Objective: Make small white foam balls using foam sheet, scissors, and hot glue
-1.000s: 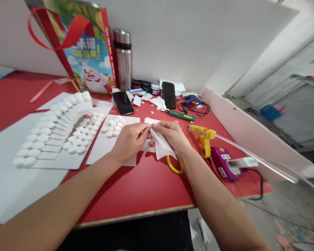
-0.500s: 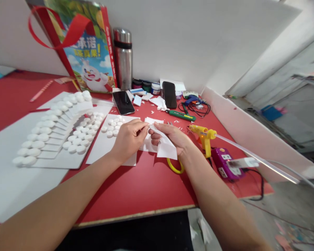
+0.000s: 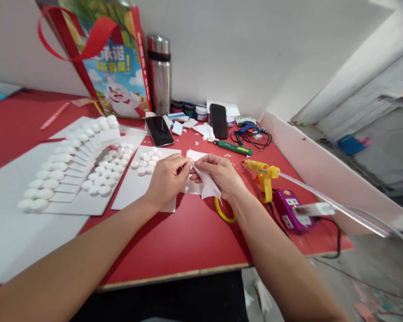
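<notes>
Over the middle of the red table (image 3: 188, 241) my two hands meet. My right hand (image 3: 223, 176) is closed on a piece of white foam sheet (image 3: 206, 185) that hangs down from its fingers. My left hand (image 3: 166, 179) pinches the upper corner of the same sheet with thumb and fingertips. Yellow-handled scissors (image 3: 223, 214) lie on the table just under my right wrist. Beneath my hands lie flat white foam pieces (image 3: 195, 156).
White boards (image 3: 87, 201) with several white foam discs (image 3: 97, 176) fill the left. A yellow glue gun (image 3: 263, 176), a purple power strip (image 3: 292, 208), a green utility knife (image 3: 231, 147), two phones (image 3: 159, 130), a steel flask (image 3: 159, 74) and a gift bag (image 3: 116, 67) stand around.
The white sheet hung lower and wider half a second ago; now it is drawn up closer into my right hand. Both hands stay together at the same spot.
</notes>
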Motion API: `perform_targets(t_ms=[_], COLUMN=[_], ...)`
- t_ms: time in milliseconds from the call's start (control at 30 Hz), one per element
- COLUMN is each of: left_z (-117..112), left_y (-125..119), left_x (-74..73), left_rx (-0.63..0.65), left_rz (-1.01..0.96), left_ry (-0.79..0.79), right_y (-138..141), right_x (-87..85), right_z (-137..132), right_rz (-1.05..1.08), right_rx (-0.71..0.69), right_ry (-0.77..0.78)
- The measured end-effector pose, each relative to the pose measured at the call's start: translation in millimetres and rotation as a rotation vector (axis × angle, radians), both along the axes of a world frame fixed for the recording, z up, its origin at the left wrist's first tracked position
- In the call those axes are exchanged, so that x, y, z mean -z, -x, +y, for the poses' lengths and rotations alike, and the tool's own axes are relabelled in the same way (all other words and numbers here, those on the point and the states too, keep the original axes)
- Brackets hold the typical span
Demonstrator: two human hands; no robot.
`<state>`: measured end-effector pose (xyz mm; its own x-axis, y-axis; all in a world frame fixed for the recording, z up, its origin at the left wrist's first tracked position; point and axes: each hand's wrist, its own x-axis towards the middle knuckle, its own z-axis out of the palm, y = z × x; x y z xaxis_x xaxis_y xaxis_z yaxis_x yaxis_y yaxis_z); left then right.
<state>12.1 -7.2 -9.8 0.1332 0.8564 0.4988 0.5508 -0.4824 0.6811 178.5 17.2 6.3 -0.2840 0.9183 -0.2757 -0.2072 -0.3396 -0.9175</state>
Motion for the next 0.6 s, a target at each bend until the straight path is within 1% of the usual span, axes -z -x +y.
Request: perform_targets(t_ms=[67,133,200,267,367,433,500,600], left_z=[-0.3,-0.7,-0.8,-0.4,1.2,2.7,4.4,6.5], left_y=[-0.1,-0.1,-0.2,-0.5,-0.6,0.5,2.8,6.8], left_x=[0.9,2.0,3.3,4.4,4.8,4.5,4.4,5.4], left_rx=[0.0,0.009,0.017,0.011,-0.013,-0.013,-0.002,0.039], left_rz=[0.017,0.064,0.167,0.314,0.516,0.576,0.56,0.458], left_ry=[-0.011,-0.04,-0.083,-0.122,-0.149,-0.16,-0.178,-0.197], right_y=[2.6,5.0,6.9,7.6,6.6,5.6,5.1,4.9], right_x=[0.4,1.8,4.0,6.2,7.1,5.6,3.0,-0.8], right_z=[-0.7,-1.6,-2.8,-3.9,-5.3,-6.2,-7.3,-8.5], right_rz=[-0.032,-0.091,-0.182,-0.255,-0.266,-0.243,-0.221,-0.198], right_rx=[0.034,0.079,0.128,0.15,0.127,0.111,0.101,0.095], right_ry=[-0.045,-0.145,-0.276,-0.362,-0.366,-0.349,-0.335,-0.308])
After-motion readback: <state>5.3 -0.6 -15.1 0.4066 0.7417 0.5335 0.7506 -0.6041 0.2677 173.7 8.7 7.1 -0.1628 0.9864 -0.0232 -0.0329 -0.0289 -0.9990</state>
